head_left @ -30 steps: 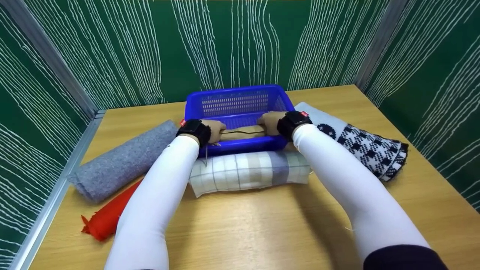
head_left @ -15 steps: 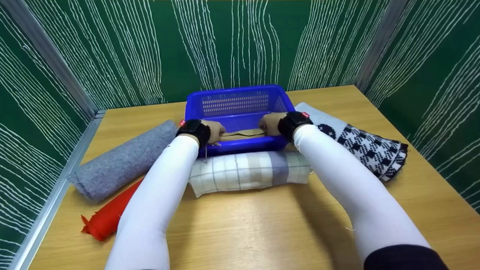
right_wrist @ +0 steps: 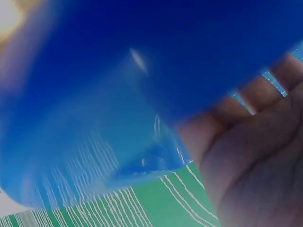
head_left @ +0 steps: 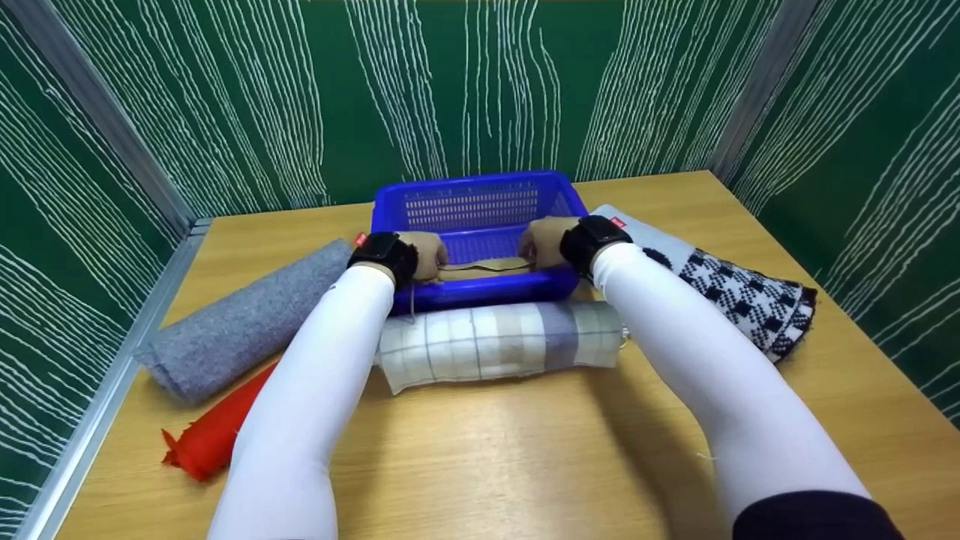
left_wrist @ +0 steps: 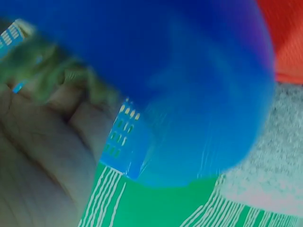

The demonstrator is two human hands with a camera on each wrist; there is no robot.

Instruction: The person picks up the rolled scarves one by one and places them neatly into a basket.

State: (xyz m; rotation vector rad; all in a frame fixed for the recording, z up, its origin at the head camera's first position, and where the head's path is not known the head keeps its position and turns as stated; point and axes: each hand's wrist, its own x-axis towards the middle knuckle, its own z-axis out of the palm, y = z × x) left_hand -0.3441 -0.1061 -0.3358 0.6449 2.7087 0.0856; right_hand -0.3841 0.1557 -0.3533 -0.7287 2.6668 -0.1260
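A tan rolled cloth (head_left: 484,270) lies inside the blue plastic basket (head_left: 499,289), along its near wall. At the cloth's left end is my left hand (head_left: 424,253), holding it with the fingers pointing down. In the left wrist view, loose greenish-tan fringe (left_wrist: 47,71) lies against that hand's fingers. My right hand (head_left: 546,241) is at the other end, its fingertips close to or touching the cloth. The right wrist view shows its fingers (right_wrist: 258,94) extended with gaps between them; the basket wall hides the tips.
A checked rolled cloth (head_left: 495,345) lies directly in front of the basket. To the left are a grey roll (head_left: 247,322) and a red roll (head_left: 217,435). A black-and-white patterned roll (head_left: 742,307) lies right. Green walls (head_left: 480,90) surround the table (head_left: 480,465).
The tan roll has sunk slightly lower in the basket. Both hands have since shifted a little outward and up, while the roll stayed nearly still over the last half second.
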